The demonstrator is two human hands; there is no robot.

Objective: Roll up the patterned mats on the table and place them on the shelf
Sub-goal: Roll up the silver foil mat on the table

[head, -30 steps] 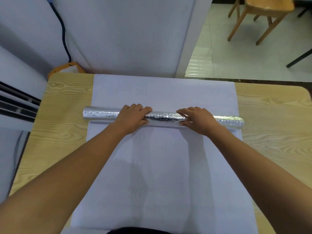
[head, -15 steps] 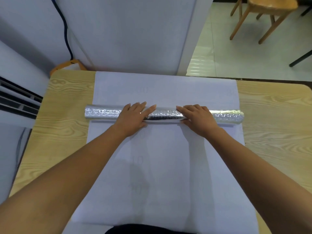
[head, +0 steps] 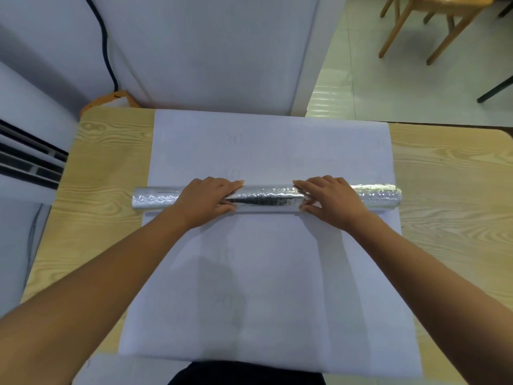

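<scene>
A mat rolled into a silver, foil-backed tube (head: pixel 266 198) lies crosswise on a flat white mat (head: pixel 263 287) that covers the middle of the wooden table (head: pixel 105 173). My left hand (head: pixel 208 200) holds the roll left of its middle, fingers draped over the top and thumb on the near side. My right hand (head: pixel 330 201) holds it the same way right of the middle. The two ends of the roll stick out past my hands. Faint numbers show on the white mat. No shelf is in view.
A white cabinet or appliance (head: pixel 222 51) stands against the table's far edge, with a black cable (head: pixel 107 51) and an orange object (head: pixel 111 100) at the far left corner. A white vented unit (head: pixel 27 162) stands to the left. A wooden chair (head: pixel 433 18) stands on the tiled floor at the far right.
The roll has come a little nearer to me. My fingers, stretched out flat half a second ago, now wrap over the roll again.
</scene>
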